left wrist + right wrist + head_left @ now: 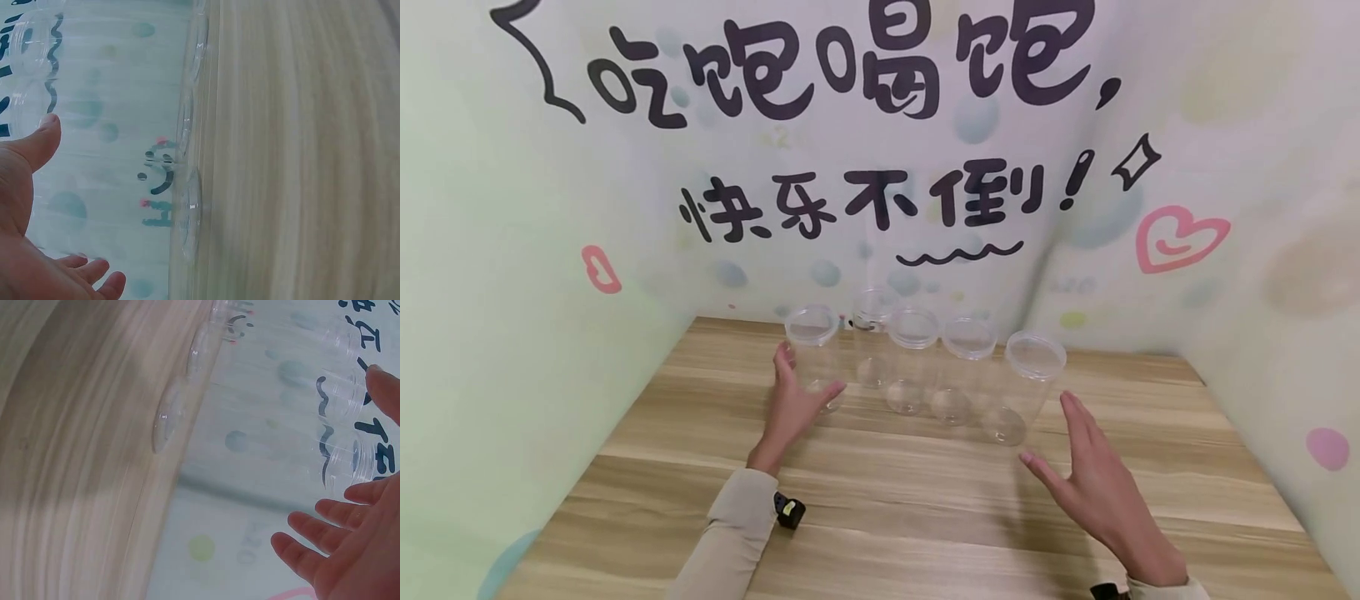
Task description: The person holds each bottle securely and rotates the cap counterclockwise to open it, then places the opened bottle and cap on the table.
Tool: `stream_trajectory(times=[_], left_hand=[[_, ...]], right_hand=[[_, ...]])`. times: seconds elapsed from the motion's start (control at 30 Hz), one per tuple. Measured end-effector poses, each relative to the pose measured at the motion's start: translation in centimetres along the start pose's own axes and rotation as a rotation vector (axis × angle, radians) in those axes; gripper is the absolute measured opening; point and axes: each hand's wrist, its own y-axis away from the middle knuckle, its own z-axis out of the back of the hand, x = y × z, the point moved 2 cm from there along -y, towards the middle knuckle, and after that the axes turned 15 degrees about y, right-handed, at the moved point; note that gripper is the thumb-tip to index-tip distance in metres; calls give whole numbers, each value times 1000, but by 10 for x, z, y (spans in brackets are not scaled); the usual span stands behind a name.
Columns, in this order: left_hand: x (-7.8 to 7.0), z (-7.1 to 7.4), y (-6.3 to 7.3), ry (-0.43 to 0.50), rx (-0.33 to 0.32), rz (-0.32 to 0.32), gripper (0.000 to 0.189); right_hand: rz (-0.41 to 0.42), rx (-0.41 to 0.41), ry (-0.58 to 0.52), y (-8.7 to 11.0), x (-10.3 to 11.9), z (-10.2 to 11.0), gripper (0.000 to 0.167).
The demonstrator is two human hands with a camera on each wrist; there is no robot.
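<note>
Several tall clear plastic jars (913, 367) stand upright in a loose row near the back of the table, with one set slightly behind the others. Their tops have thick clear rims. Around the leftmost jar (814, 354) my left hand (793, 408) is spread, thumb in front and fingers at its left side; contact is hard to tell. My right hand (1101, 479) is apart from the rightmost jar (1030, 383), to its right, thumb and fingers extended. In the right wrist view that jar's base (169, 419) sits on the wood, left of the spread fingers.
The wood-grain table (880, 508) meets a printed wall (820, 275) with large dark lettering right behind the jars. Side walls stand at the left and right. Small black devices (790, 510) are worn at both wrists.
</note>
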Motion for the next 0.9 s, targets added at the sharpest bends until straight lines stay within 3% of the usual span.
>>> stream_trajectory(times=[0.23, 0.63, 0.9], left_hand=[[2, -8, -4, 25, -17, -9, 110], [7, -8, -8, 38, -81, -51, 99], [2, -5, -3, 1, -32, -42, 98]], right_hand=[[7, -45, -41, -3, 3, 0, 98], [3, -84, -66, -8, 8, 3, 98], [-8, -98, -75, -11, 13, 10, 97]])
